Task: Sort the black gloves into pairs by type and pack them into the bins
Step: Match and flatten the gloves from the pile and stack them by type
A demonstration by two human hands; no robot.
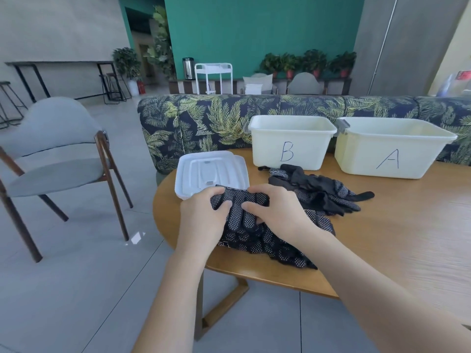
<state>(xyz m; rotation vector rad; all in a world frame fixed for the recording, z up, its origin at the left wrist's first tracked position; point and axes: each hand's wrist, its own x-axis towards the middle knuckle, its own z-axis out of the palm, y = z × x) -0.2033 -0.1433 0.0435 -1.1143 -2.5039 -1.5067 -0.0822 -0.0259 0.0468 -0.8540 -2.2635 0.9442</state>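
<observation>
Black knit glove w/ white grip dots [238, 210] sits at the near-left edge of the round wooden bench [397, 240], held just above a flat stack of the same dotted gloves [270, 244]. Left hand [201, 220] and right hand [276, 212] both grip it, fingers curled into the fabric from either side, thumbs toward the middle — prob. to square it up on its mate so the two go as one pair.

Behind, to the right, a loose heap of mixed black gloves [321, 193], some dotted, some plain, lies unsorted in front of the bins; kept apart from the near stack, so sorted vs. unsorted stays readable.

Cream plastic bin marked B [291, 142] and cream plastic bin marked A [393, 149] stand side by side at the far edge, open tops within reach, one per glove type I'd guess. Insides can't be seen, so contents unknown. White plastic lids [210, 171] are stacked at the left, just beyond the hands, out of the way.
</observation>
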